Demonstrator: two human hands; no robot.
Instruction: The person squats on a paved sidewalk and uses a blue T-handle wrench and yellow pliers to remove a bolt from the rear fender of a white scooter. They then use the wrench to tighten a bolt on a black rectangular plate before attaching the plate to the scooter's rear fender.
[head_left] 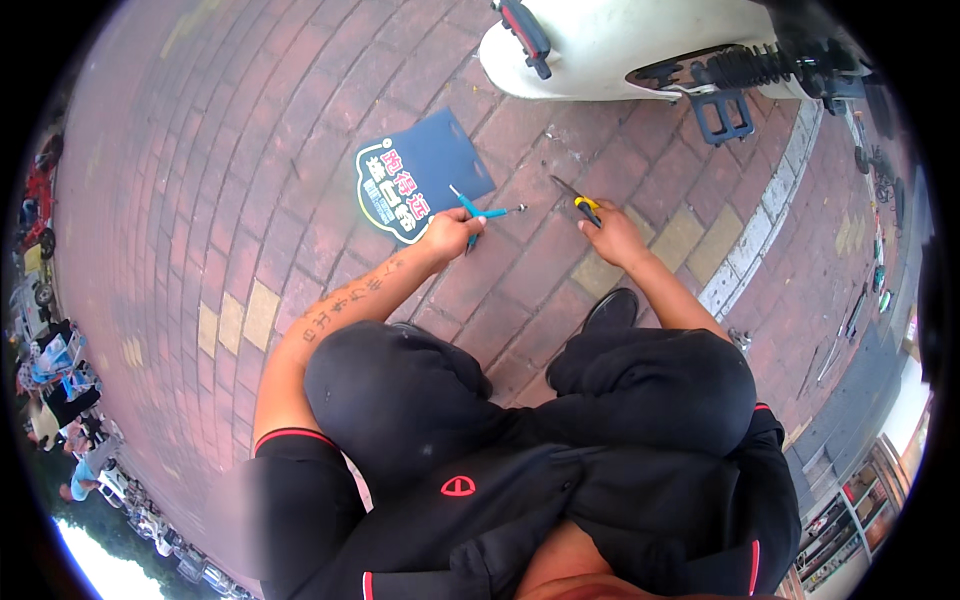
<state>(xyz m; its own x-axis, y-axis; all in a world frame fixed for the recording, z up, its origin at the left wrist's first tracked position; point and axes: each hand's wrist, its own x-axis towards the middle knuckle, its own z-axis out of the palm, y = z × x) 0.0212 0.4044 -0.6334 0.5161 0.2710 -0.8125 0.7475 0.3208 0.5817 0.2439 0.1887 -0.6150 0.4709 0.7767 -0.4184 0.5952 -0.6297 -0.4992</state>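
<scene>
My left hand is closed round a teal three-armed Y-wrench with metal tips on its arms. Below that wrench lies a dark blue flexible panel, flat on the paving, with a white-edged printed shield and red and white lettering. Its nearest corner is close to my left fingers. My right hand grips a tool with a yellow-and-black handle. A narrow dark tip points from it up and left; whether this is a blade or pliers jaws, I cannot tell. The two tools are apart.
Ahead to the right stands a white scooter with a black pedal and a red reflector. A pale kerb strip crosses the red brick paving. My shoe is below my right hand. Parked vehicles and people line the far left.
</scene>
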